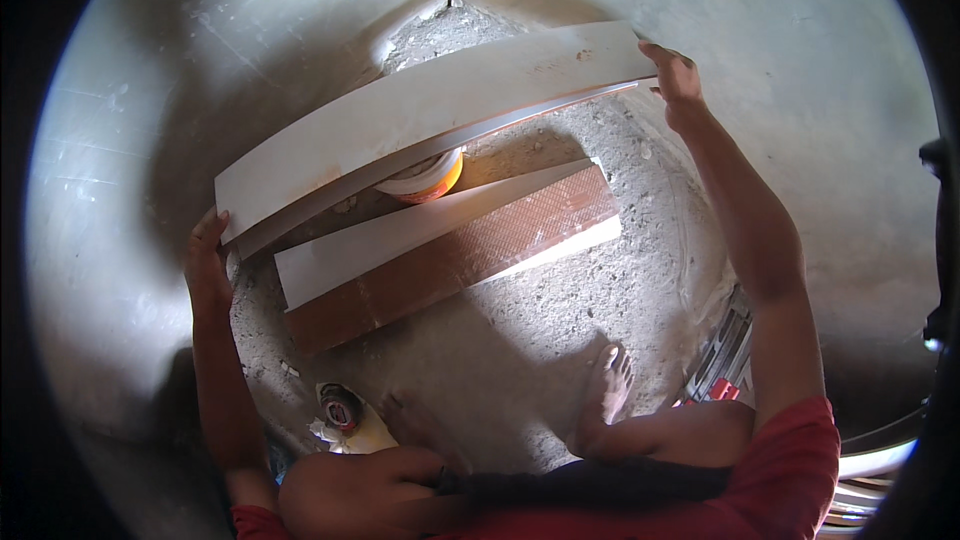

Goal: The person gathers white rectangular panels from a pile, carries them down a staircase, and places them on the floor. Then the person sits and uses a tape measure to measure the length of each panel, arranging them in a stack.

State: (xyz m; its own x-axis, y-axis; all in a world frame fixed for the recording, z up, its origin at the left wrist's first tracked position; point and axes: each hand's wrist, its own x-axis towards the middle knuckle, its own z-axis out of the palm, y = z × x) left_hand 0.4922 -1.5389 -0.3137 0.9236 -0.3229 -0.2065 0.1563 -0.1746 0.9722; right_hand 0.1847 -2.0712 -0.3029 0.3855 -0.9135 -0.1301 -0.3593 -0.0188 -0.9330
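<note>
A long white tile strip (420,105) is held up level between my hands, with a second strip's edge (570,100) showing just beneath it. My left hand (209,258) is closed round its left end, fingers partly behind it. At the far right end, my right hand (677,82) grips with the thumb on top. Below on the floor lies a tile strip with its brown ribbed back (460,258) upward. It rests over white tile pieces (390,230) whose edges stick out. An orange and white bucket (438,180) is partly hidden behind the held strip.
Bare grey walls (250,40) meet in a corner beyond the rough concrete floor (560,310). A dark round object (340,407) sits by a pale bag near my left leg. At right, a metal tool with a red part (722,390) lies against the wall.
</note>
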